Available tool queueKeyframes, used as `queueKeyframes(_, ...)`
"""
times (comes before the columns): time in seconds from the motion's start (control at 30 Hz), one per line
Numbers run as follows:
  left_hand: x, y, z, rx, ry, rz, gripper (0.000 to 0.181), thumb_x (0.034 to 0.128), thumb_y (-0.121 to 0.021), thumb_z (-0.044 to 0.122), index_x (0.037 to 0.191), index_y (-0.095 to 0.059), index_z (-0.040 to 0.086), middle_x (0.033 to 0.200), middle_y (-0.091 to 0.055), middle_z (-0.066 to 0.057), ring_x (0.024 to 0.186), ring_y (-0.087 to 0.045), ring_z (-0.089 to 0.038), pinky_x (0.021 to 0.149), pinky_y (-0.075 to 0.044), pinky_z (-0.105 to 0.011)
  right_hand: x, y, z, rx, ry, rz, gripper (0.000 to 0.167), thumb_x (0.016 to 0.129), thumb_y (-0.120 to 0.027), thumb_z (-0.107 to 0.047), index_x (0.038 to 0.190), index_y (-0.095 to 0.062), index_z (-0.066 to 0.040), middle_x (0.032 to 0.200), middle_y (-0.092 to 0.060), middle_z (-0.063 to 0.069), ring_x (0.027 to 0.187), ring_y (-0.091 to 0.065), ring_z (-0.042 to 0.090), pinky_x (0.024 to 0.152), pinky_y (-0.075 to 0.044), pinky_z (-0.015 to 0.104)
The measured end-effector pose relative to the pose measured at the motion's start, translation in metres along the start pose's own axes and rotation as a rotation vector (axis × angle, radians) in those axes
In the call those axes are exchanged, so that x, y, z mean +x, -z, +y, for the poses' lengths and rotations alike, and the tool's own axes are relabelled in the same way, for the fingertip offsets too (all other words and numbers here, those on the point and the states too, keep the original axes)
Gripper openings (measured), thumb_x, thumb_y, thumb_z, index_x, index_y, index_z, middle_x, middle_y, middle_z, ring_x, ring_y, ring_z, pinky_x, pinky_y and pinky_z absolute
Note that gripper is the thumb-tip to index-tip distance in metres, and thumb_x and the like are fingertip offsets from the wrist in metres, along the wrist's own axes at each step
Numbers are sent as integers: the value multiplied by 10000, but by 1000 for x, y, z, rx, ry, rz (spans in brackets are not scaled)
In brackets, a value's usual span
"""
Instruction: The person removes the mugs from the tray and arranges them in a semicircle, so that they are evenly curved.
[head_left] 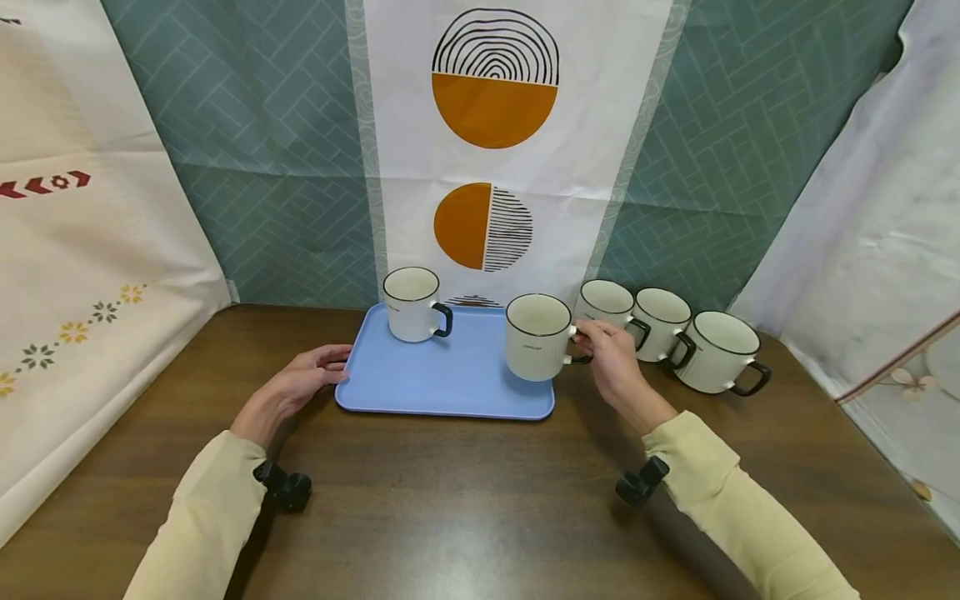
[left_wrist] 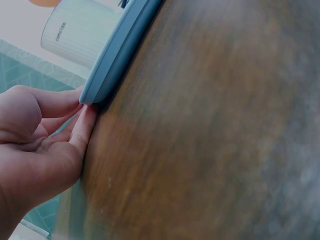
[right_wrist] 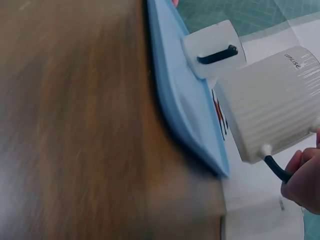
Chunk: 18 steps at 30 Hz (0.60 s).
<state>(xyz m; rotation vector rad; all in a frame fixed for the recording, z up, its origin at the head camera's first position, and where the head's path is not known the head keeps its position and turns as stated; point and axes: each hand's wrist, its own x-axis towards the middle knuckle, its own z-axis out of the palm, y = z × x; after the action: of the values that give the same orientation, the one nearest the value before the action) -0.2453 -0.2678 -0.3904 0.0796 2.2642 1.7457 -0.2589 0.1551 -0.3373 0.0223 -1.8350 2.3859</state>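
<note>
A blue rectangular tray lies on the table. My left hand is at its left edge; in the left wrist view the thumb and fingers meet at the tray rim, pinching it. One white enamel-style mug with a black rim and handle stands at the tray's back left. My right hand grips the black handle of another such mug, over the tray's right side. In the right wrist view this held mug appears raised off the tray, its handle partly covered by fingers.
To the right of the tray, three similar mugs stand in a row: one partly behind the right hand, a middle one, and a rightmost one. Brown wooden table spreads in front. A patterned cloth hangs behind.
</note>
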Motion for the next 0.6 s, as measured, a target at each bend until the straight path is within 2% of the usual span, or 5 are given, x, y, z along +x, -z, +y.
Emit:
queueKeyframes(0.13, 0, 0, 1, 3, -3, -7, 621, 948, -500, -56, 1476, -180, -123, 1495, -209, -336, 1350, -270, -453, 1107, -235, -527, -6, 18, -3, 18, 35, -31, 399, 966, -468, 52, 655, -641, -127, 633, -567, -37, 623, -495, 57, 673, -380, 215)
queueKeyframes(0.37, 1, 1, 2, 4, 17, 0, 615, 948, -494, -55, 1477, -188, -117, 1499, -213, -328, 1352, -272, -450, 1113, -224, -522, -15, 55, -13, -20, 49, -50, 398, 1007, -454, -42, 656, -616, -140, 663, -536, -49, 690, -426, 81, 715, -338, 235)
queueKeyframes(0.6, 2, 2, 1, 3, 16, 2, 611, 946, -498, -51, 1475, -200, -115, 1498, -221, -325, 1351, -274, -453, 1116, -220, -521, -27, 94, -20, 16, 66, -53, 379, 1006, -456, -37, 700, -659, -130, 655, -585, -60, 683, -435, 63, 698, -354, 199)
